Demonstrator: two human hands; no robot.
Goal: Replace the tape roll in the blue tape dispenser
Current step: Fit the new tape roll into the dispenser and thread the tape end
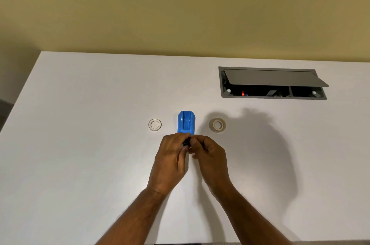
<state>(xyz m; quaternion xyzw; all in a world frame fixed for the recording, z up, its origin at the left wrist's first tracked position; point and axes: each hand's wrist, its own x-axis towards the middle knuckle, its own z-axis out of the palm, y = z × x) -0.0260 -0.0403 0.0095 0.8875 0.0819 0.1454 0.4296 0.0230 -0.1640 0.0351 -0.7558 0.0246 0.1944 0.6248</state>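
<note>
The blue tape dispenser point(186, 122) lies on the white table point(90, 144), pointing away from me. A thin, nearly bare tape ring point(155, 124) lies flat to its left. A fuller tape roll point(217, 125) lies flat to its right. My left hand point(172, 158) and my right hand point(210, 156) meet at the dispenser's near end, fingers pinched together around a small black part point(186, 142). The near end of the dispenser is hidden behind my fingers.
A grey cable box point(272, 83) with its lid propped up is set into the table at the back right. A yellow wall stands behind the table. The table's left edge runs diagonally at the far left.
</note>
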